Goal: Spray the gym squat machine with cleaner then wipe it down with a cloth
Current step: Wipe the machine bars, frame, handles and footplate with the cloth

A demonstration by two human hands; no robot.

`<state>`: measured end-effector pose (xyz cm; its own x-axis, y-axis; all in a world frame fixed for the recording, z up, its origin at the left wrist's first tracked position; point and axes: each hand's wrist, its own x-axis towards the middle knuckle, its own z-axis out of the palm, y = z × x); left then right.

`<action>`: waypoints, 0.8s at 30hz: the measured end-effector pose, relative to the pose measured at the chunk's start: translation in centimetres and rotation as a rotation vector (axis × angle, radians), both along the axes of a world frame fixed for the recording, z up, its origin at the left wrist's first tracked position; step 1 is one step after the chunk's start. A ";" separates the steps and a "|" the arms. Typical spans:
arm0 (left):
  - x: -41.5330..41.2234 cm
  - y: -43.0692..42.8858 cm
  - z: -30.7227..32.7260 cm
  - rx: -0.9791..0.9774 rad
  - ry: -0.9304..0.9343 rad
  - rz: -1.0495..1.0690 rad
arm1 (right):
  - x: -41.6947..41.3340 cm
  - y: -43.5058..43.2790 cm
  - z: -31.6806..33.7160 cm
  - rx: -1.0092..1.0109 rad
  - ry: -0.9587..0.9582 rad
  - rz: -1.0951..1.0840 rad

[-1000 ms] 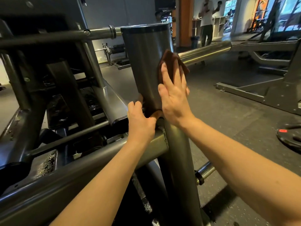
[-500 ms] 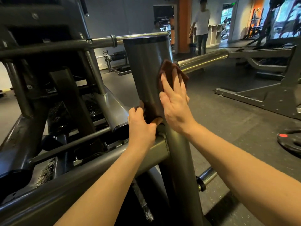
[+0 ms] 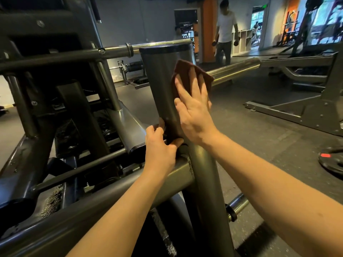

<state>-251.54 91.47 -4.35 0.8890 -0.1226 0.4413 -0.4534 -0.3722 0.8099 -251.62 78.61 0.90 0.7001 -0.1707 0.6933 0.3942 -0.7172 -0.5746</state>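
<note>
Centre of frame: the squat machine (image 3: 55,112) is filling the left half and its grey upright post (image 3: 159,76) is rising at mid-frame. A brown cloth (image 3: 184,68) is lying against the post's right side, near the capped top, with its lower end trailing down to the joint where a crossbar meets the post.

Handling, as a judgement: the cloth is looking soft, light and limp, so it is likely to bunch or slide unless it is pressed flat. The best hold is a flat palm over the middle with one end pinned. The post is smooth painted steel, rigid and fixed, and probably slick where wet. No spray bottle is showing, so the wiping step appears to be in hand.

Right hand (image 3: 194,112): its fingers (image 3: 195,86) are spread straight and flat, pressing the cloth onto the post with nothing curled round it.

Left hand (image 3: 159,151): its fingers (image 3: 154,129) are curling at the post's base, and the thumb is pinching the cloth's lower end against the metal.

Right of the post, a chrome weight horn (image 3: 233,70) is jutting toward upper right. A weight plate (image 3: 332,160) is lying on the floor (image 3: 259,145) at the right edge. A person (image 3: 225,30) is standing at top centre-right.
</note>
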 end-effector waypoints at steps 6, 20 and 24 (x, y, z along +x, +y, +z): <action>-0.3 0.7 0.7 0.056 -0.002 0.002 | -0.3 0.0 -2.2 -0.019 -0.062 -0.027; -6.3 0.6 0.4 -0.133 0.158 -0.207 | -11.4 0.7 -3.9 1.146 0.301 0.567; -6.4 1.9 1.1 -0.159 0.128 -0.125 | -11.8 0.7 -3.6 1.065 0.344 0.556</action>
